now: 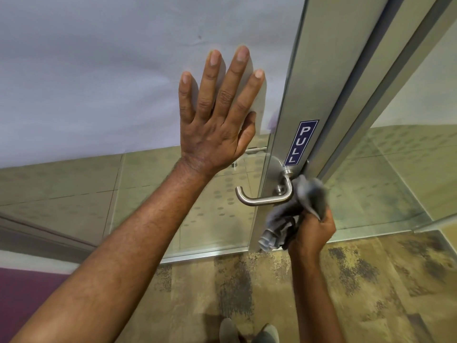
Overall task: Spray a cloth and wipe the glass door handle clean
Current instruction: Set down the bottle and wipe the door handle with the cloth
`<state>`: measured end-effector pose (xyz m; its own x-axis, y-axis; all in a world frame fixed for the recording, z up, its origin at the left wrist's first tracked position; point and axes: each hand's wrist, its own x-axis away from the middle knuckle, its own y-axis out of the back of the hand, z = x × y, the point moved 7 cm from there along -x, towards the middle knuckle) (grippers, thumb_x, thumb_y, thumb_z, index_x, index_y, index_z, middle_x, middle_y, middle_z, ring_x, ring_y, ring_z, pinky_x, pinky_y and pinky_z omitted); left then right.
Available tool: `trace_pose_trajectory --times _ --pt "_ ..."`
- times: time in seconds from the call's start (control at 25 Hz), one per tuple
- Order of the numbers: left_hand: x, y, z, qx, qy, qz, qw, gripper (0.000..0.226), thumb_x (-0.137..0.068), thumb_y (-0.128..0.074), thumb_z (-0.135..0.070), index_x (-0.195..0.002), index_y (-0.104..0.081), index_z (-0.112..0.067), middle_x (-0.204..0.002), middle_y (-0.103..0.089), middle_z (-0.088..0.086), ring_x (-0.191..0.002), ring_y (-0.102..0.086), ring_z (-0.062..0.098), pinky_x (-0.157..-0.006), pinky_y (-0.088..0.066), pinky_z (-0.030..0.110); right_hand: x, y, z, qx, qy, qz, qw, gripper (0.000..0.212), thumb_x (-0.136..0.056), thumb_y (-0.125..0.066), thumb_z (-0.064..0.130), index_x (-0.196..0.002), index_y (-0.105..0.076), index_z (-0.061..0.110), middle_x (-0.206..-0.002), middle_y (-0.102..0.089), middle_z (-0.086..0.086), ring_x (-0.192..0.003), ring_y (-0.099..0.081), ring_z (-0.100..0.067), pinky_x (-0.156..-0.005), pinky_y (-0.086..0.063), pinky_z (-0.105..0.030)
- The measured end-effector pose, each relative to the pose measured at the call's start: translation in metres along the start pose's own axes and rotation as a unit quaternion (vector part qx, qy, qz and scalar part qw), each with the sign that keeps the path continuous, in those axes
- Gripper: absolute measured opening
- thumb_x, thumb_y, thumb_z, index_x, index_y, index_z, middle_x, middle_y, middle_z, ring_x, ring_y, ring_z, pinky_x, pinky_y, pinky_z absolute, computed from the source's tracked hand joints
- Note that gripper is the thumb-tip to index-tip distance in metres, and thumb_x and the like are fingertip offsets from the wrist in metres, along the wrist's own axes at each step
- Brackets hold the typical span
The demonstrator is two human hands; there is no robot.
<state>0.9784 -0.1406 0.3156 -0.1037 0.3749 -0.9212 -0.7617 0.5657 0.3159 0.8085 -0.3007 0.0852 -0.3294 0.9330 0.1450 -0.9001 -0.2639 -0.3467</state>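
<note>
Head view, brushed steel lever handle (265,194), crumpled grey cloth (296,214) gripped by right hand (312,231), left hand (217,125) spread flat on glass (99,82)

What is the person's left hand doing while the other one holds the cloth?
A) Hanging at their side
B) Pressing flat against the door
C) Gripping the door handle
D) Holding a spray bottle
B: the left hand lies flat with fingers spread on the frosted glass door, above the handle.

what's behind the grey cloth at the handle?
The grey cloth, gripped by the right hand, covers the door edge beside the handle pivot. The round plate and lever show; the frame strip behind the cloth is hidden.
</note>
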Motion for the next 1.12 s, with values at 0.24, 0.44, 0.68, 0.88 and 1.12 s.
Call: trace_pose_trajectory --times 0.24,0.44,0.68,0.88,1.12 --pt "0.001 0.000 -0.001 -0.001 0.004 -0.001 1.000 0.061 -0.101 -0.053 -0.035 -0.158 -0.037 -0.021 -0.162 -0.034 0.010 -0.153 -0.015 0.037 -0.131 0.004 0.051 -0.012 -0.024 0.036 0.169 0.193 0.125 0.958 0.040 -0.091 -0.071 0.026 -0.128 -0.068 0.010 -0.121 -0.071 -0.005 -0.108 -0.071 -0.019 -0.089 -0.062 -0.041" --pt "0.001 0.000 0.000 0.001 0.006 0.000 1.000 0.061 -0.100 -0.054 -0.035 -0.158 -0.037 -0.021 -0.162 -0.033 0.010 -0.152 -0.014 0.036 -0.131 0.005 0.050 -0.012 -0.013 -0.019 0.275 0.173 0.150 0.934 0.057 -0.081 -0.059 0.007 -0.138 -0.057 0.014 -0.128 -0.063 -0.009 -0.104 -0.069 -0.031 -0.082 -0.062 -0.048" --pt "-0.001 0.000 -0.001 -0.003 0.001 0.000 1.000 0.059 -0.101 -0.053 -0.034 -0.157 -0.038 -0.020 -0.160 -0.034 0.011 -0.149 -0.027 0.041 -0.130 0.005 0.050 -0.009 0.007 -0.091 0.255 0.034 0.072 0.964 0.042 -0.089 -0.059 -0.013 -0.129 -0.064 -0.001 -0.120 -0.069 -0.013 -0.110 -0.067 -0.023 -0.097 -0.057 -0.044" --pt "-0.001 0.000 -0.002 -0.004 -0.004 -0.003 1.000 0.060 -0.100 -0.056 -0.031 -0.156 -0.039 -0.020 -0.160 -0.035 0.011 -0.147 -0.031 0.043 -0.130 0.005 0.050 0.017 0.000 -0.147 0.171 -0.238 0.026 0.956 0.025 -0.097 -0.052 -0.005 -0.114 -0.064 0.009 -0.097 -0.069 -0.012 -0.085 -0.069 -0.037 -0.070 -0.060 -0.042" --pt "0.000 0.002 -0.001 -0.008 0.000 -0.008 1.000 0.061 -0.097 -0.062 -0.029 -0.154 -0.042 -0.018 -0.156 -0.047 0.016 -0.144 -0.035 0.044 -0.130 0.005 0.049 0.066 -0.062 -0.134 0.174 -0.183 0.118 0.960 0.008 -0.103 -0.052 0.005 -0.109 -0.054 0.009 -0.083 -0.066 -0.006 -0.052 -0.065 -0.008 -0.046 -0.055 -0.024"
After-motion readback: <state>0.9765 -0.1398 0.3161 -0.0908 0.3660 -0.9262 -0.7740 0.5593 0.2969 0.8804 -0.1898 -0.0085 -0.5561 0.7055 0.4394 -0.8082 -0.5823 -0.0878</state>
